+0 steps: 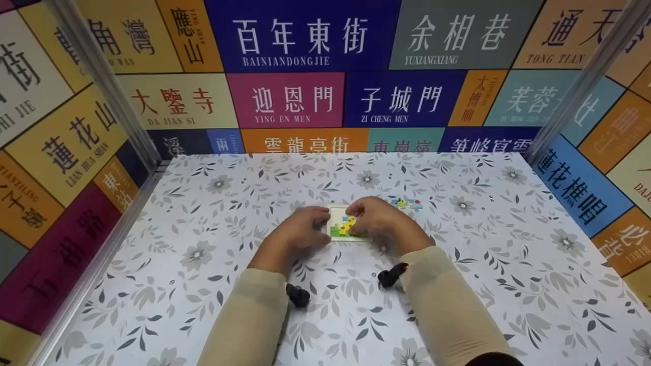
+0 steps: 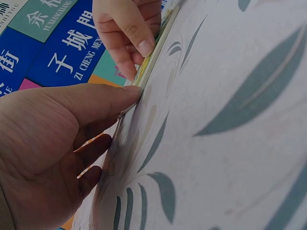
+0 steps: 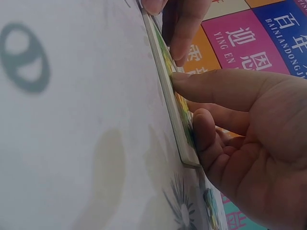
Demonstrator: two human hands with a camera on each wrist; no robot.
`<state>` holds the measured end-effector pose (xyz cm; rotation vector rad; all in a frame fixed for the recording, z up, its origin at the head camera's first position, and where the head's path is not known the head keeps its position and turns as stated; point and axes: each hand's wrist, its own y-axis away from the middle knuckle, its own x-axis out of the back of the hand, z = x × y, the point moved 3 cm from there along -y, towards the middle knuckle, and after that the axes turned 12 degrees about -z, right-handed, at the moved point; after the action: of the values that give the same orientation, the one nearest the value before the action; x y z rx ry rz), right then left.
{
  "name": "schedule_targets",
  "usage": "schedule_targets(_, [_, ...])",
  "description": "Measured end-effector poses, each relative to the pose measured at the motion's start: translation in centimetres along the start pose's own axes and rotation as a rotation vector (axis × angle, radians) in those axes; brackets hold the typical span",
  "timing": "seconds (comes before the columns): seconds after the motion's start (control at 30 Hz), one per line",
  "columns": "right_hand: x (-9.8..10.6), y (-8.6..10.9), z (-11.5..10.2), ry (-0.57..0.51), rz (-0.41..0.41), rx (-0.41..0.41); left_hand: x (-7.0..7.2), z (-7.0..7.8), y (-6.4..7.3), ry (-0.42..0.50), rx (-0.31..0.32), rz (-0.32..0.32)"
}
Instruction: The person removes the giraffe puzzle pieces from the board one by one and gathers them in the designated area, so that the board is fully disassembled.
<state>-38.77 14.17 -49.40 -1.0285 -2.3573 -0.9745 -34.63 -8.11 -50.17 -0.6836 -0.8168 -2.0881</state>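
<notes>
Hands (image 1: 304,227) at a puzzle (image 1: 342,227), apparently

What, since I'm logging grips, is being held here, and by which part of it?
The left hand holds the puzzle tray by its left edge. The right hand is over the tray; whether it pinches anything cannot be told.

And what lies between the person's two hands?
The partly filled puzzle board lies between left hand and right hand; the head view shows this best.
</notes>
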Motion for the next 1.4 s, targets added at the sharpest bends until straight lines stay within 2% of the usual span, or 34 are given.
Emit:
schedule_targets(0.5, [0.3, 0.0, -0.1, -0.076, 0.042, 0.050, 0.4, 0.4, 0.1, 0.007, 0.011, 0.007])
schedule_targets(0.87, [0.6, 0.3, -0.1, -0.041, 0.081, 0.078, 0.6, 0.5, 0.3, 0.028, 0.009, 0.021])
schedule_targets(1.13, [1.0, 1.2, -0.6, -0.017, 0.069, 0.108, 0.7, 0.4, 0.1, 0.012, 0.003, 0.023])
schedule_targets(1.4, [1.8, 1.9, 0.1, -0.043, 0.071, 0.086, 0.1, 0.2, 0.1, 0.037, 0.020, 0.004])
